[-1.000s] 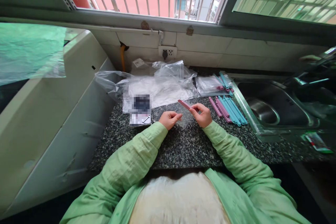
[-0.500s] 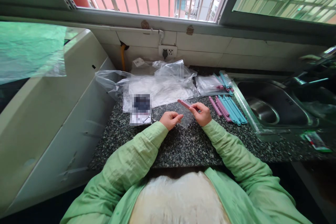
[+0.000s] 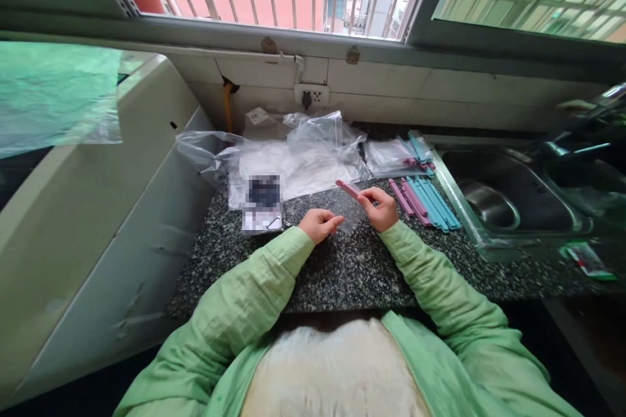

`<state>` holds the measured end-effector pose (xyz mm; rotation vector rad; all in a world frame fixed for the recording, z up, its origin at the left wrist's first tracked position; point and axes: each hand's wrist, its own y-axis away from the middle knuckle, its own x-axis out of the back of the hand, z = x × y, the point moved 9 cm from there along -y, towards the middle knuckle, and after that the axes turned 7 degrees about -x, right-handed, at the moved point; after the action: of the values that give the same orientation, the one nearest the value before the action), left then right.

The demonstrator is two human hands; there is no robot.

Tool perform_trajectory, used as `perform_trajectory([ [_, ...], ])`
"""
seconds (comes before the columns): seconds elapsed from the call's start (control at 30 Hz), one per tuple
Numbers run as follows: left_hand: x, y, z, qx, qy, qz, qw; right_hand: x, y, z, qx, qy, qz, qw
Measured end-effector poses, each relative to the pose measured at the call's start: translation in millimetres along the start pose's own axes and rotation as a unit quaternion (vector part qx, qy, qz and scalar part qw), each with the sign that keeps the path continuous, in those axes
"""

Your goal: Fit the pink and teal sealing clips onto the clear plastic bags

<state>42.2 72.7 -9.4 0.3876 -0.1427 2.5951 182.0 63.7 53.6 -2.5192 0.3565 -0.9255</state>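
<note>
One pink clip (image 3: 348,189) is pinched in the right hand (image 3: 384,208) — one small clear bag (image 3: 345,212) is pinched by the left hand (image 3: 320,225); clips in the pile (image 3: 424,202) cannot be counted.

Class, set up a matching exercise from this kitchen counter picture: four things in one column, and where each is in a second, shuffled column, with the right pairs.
Things:
1. pink clip
2. small clear bag
3. row of pink and blue clips
4. wall socket

Places:
A. below the window
B. between both hands
C. beside the sink
D. in the right hand

Pairs: 1-D, 2-B, 3-C, 4-A
</note>
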Motion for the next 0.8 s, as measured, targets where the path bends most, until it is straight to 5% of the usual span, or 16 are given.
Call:
perform_trajectory([
  [0.3, -1.0, -1, 6, -0.037, 0.001, -0.010, 0.999, 0, 0, -5, 0.015, -0.033, -0.019, 0.999],
  [0.8, 9.6, -4, 2, -0.068, 0.046, 0.049, 0.995, -18, 8, -28, 0.067, -0.053, -0.111, 0.990],
])
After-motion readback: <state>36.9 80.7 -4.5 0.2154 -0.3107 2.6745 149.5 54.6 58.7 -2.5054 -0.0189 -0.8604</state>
